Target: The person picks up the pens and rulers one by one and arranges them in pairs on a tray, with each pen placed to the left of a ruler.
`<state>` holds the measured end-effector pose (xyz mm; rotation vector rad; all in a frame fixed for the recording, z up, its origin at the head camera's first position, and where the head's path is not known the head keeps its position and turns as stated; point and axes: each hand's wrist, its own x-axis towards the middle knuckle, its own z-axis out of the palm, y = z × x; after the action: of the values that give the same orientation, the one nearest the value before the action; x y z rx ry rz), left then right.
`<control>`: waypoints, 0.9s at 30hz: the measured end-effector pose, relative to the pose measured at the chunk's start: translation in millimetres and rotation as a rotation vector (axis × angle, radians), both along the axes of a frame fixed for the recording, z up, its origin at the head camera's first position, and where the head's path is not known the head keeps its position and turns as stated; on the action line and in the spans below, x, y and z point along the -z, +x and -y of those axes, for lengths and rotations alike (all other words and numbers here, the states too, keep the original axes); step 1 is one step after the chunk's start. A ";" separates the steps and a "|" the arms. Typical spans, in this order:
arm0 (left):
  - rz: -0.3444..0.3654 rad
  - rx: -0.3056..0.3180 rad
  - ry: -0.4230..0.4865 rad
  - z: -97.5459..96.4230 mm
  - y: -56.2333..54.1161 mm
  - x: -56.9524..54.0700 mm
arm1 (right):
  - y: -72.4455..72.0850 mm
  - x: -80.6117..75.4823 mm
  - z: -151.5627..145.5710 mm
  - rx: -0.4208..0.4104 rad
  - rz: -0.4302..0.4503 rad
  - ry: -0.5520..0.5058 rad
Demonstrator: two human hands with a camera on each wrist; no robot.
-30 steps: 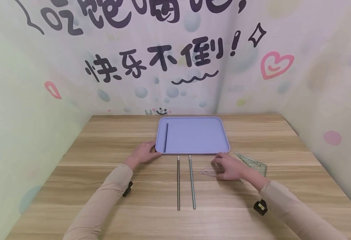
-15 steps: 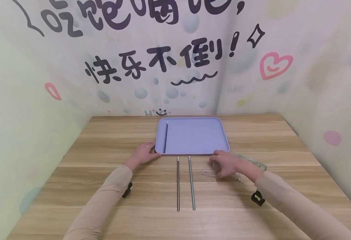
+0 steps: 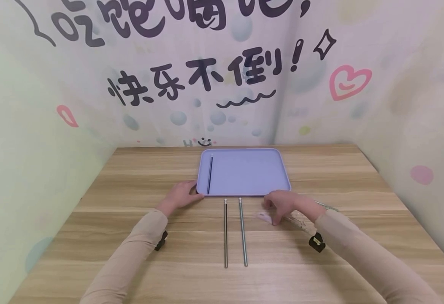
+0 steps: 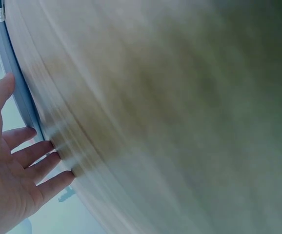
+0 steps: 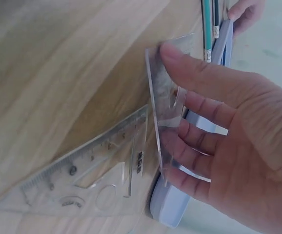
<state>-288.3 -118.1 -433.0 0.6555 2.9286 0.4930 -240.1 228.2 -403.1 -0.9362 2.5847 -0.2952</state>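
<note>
A light purple tray (image 3: pixel 252 173) lies at the back of the table. My left hand (image 3: pixel 180 195) rests at its near left corner; in the left wrist view, the fingers (image 4: pixel 38 168) reach out spread and fairly straight along the rim. Near the tray's front right corner, my right hand (image 3: pixel 282 203) pinches a small clear set square (image 5: pixel 168 107) between thumb and fingers. The right wrist view has this set square tilted up on edge. Beside it lies a second clear set square (image 5: pixel 92 180), flat on the wood and partly covered by my forearm in the head view.
A black pencil (image 3: pixel 226 236) and a teal pencil (image 3: pixel 243 236) lie side by side in front of the tray. Another dark pencil (image 3: pixel 209 173) lies along the tray's left side. A printed curtain (image 3: pixel 207 109) hangs behind the table (image 3: pixel 191 278).
My right hand has shifted a little left and turned, tilting the small set square. The right forearm now covers more of the second set square. My left hand has kept still.
</note>
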 end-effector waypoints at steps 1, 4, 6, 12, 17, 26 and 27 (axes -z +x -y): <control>0.001 0.001 0.002 -0.1 0.2 0.0 | -0.7 0.4 -0.2 -0.001 0.013 -0.010; 0.002 0.002 0.010 0.0 0.5 0.4 | -1.8 1.5 -1.9 0.016 0.057 -0.060; -0.003 0.006 0.010 0.3 0.0 1.2 | -2.0 1.9 -4.0 0.017 0.073 -0.109; -0.007 0.003 0.009 0.1 -1.8 2.1 | -3.7 0.7 -8.8 -0.007 0.091 -0.240; -0.002 -0.004 0.012 -0.9 -0.9 -0.2 | -4.1 -3.1 -9.9 0.000 0.115 -0.262; -0.001 -0.004 0.013 -0.1 -0.3 0.3 | -0.9 -15.3 -13.0 0.102 0.361 -0.296; 0.001 -0.005 0.016 0.2 -0.3 0.5 | -0.6 -16.7 -13.8 0.121 0.387 -0.300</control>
<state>-288.5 -118.3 -433.4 0.6502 2.9287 0.5171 -240.8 242.0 -386.4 -0.7291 2.2745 -0.8290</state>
